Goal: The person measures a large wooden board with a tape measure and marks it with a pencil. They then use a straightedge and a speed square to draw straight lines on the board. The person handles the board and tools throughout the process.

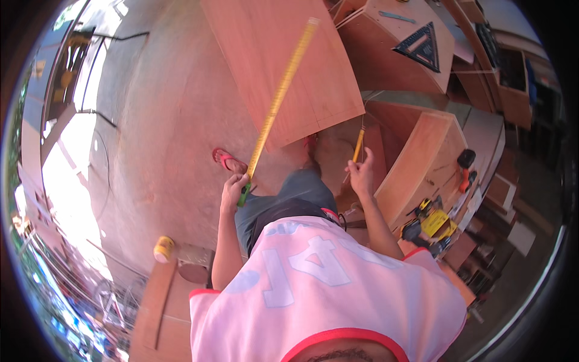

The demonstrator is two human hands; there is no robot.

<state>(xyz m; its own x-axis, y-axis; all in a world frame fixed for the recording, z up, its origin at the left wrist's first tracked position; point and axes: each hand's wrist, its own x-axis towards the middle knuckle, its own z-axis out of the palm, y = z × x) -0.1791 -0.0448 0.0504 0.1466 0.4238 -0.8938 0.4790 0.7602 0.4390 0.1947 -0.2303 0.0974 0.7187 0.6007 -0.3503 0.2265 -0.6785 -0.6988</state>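
My left hand (234, 192) is closed around a green tape measure (243, 195). Its yellow blade (278, 99) is drawn out far ahead, and the free end lies over a large plywood panel (295, 78). Whether the blade touches the panel I cannot tell. In my right hand (362, 175) is a slim yellow pencil-like tool (359, 146), pointing away from me, near the panel's near right corner. The fingers pinch its lower part; its exact kind is unclear.
To the right stands a wooden box (416, 163) with a yellow power tool (437, 223) and an orange-black tool (467, 172) beside it. A dark triangular square (420, 47) lies on another box. A yellow container (163, 248) is at left, near wooden boards (158, 304).
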